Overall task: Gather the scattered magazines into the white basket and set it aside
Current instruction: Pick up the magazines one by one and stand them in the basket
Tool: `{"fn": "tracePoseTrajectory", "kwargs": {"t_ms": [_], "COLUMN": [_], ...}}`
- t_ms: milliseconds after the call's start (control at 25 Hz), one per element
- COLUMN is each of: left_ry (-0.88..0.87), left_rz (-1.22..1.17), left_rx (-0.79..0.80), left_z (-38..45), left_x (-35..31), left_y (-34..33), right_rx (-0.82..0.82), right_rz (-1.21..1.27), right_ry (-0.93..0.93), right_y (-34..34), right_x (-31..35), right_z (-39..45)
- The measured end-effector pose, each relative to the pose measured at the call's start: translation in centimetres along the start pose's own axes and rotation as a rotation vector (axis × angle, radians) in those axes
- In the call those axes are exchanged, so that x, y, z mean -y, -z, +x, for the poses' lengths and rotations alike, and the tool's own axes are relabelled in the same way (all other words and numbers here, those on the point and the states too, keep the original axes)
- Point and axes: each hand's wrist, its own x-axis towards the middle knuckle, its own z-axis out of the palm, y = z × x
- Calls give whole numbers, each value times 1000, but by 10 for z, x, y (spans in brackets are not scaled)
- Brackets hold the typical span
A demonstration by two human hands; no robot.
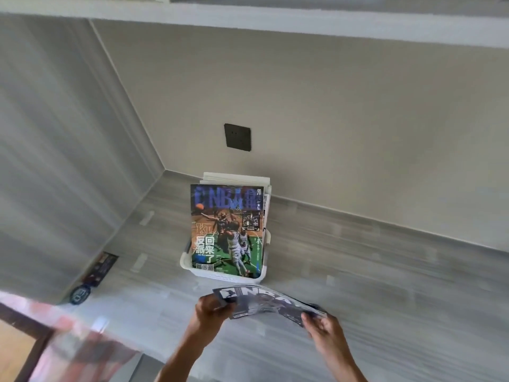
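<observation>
A white basket [190, 267] stands on the grey desk near the back wall. Several magazines stand upright in it; the front one [225, 230] has a colourful basketball cover. Just in front of the basket I hold a grey-and-white magazine [264, 300] flat above the desk. My left hand [210, 310] grips its left edge. My right hand [322, 326] grips its right edge. The magazine is apart from the basket, close to its front rim.
A dark wall socket [237, 137] sits above the basket. A dark rectangular item [100, 268] and a round blue item [80, 295] lie at the desk's left edge. A shelf [275, 20] runs overhead. A blurred pinkish object [71, 343] fills the lower left.
</observation>
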Motion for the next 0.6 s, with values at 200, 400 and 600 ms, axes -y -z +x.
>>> {"fn": "tracePoseTrajectory", "kwargs": {"t_ms": [200,400,600], "left_ry": [-282,-312,-126], "left_rz": [7,-128,-36], "left_rx": [42,-28,-116], "left_z": [27,93,143], "left_x": [-58,-126,-102], "left_y": [51,101,113], "right_rx": [-92,-133,-80], "right_rz": [10,81,1], "right_ry": [209,341,149], "right_y": [-26,-75,-125], "right_x": [73,166,165], "right_z": [7,46,93]}}
